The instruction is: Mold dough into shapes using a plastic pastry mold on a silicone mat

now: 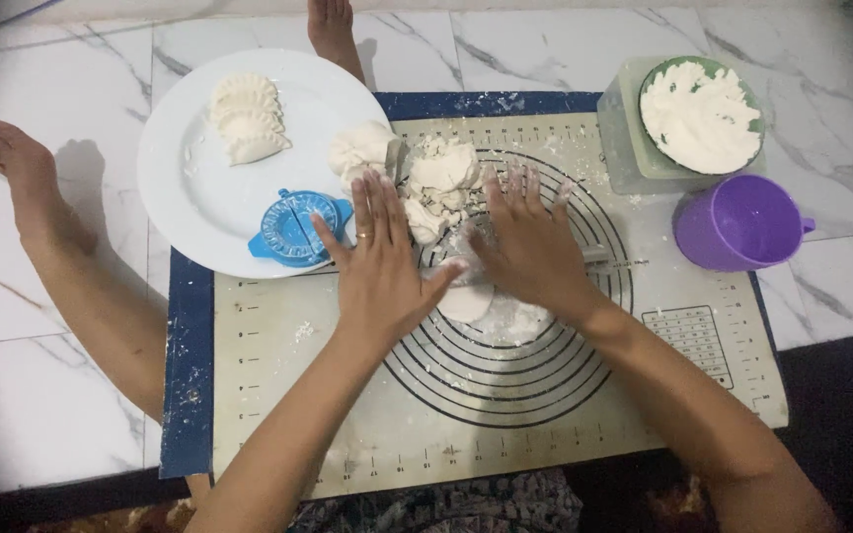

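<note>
Both hands, left hand (379, 259) and right hand (528, 242), are pressed flat, fingers spread, on a rolling pin (594, 255) over the dough (466, 301). Uneven pressure risks tearing; scraps (443, 178) beside the dough may be picked up.

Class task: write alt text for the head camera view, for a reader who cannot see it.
Two bare hands, the left hand and the right hand, press flat on a rolling pin over a piece of white dough on a beige baking mat with ring markings. A round white plate holds folded dumplings and a blue dumpling press; a flour bowl and purple cup stand right.
</note>
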